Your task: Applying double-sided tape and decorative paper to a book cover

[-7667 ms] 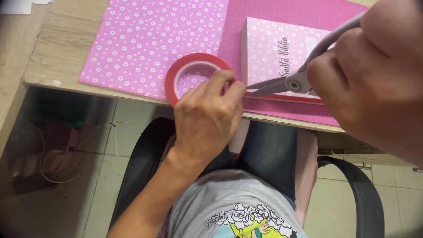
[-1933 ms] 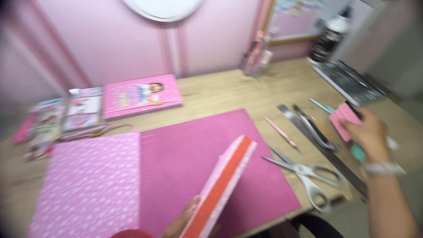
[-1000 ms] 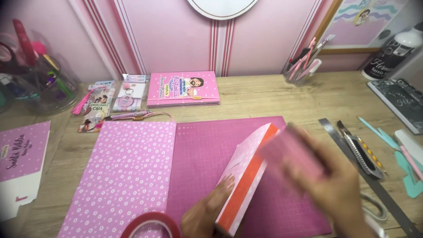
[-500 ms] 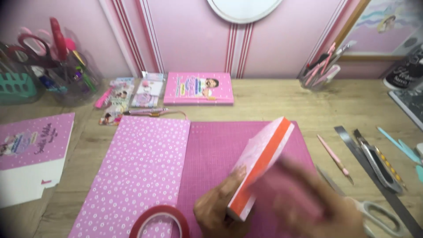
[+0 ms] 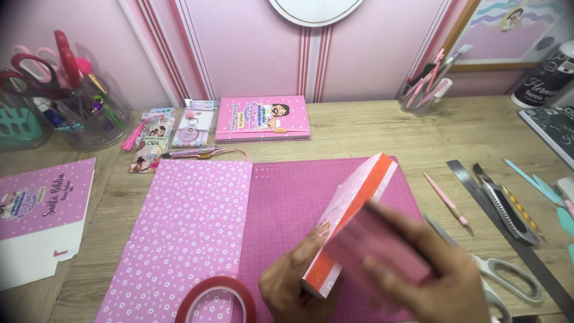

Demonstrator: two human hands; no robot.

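I am seeing the left hand (image 5: 296,281) gripping the book (image 5: 353,221) by its near end, thumb on the pink cover, holding it tilted on edge over the mat (image 5: 299,197) near the worktop's front edge. The right hand (image 5: 427,278) is pressing a blurred pink block (image 5: 373,245) against the book's side, its grip closed around it. A tape roll (image 5: 215,299) is lying just left, scissors (image 5: 508,281) right.
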